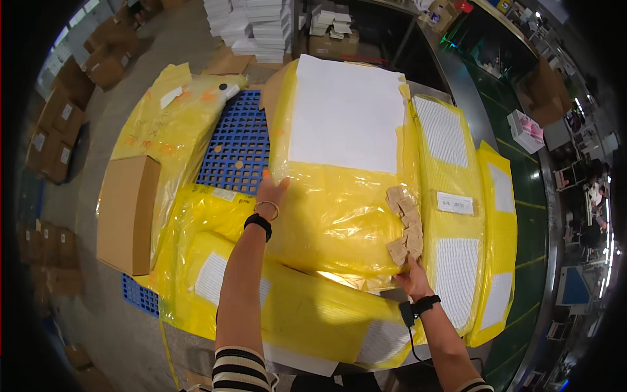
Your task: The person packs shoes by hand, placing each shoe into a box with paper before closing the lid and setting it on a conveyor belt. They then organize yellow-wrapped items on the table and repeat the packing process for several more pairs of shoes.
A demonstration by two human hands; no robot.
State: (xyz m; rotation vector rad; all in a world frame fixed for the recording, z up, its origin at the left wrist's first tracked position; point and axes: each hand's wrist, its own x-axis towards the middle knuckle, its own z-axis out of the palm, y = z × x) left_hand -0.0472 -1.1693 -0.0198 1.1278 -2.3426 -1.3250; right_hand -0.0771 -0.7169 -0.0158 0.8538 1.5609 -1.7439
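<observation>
Left hand (272,191): fingers loosely spread against near-side edge of yellow film-wrapped bundle (326,215), which lies between the hands. Right hand (415,281): fingers partly curled at bundle's corner; grip cannot be told. Brown paper pieces (411,230) just beyond it.

a blue lattice pallet (238,124) carries yellow-wrapped packages (163,127) and two small tan discs (239,164).

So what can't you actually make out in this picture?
All in the head view:
Whether the right hand grips or only touches the lowest brown pieces: contact too small.
Most of the blue grid: covered by yellow packages.
Tops of the white stacks: cut off by the upper edge.
</observation>
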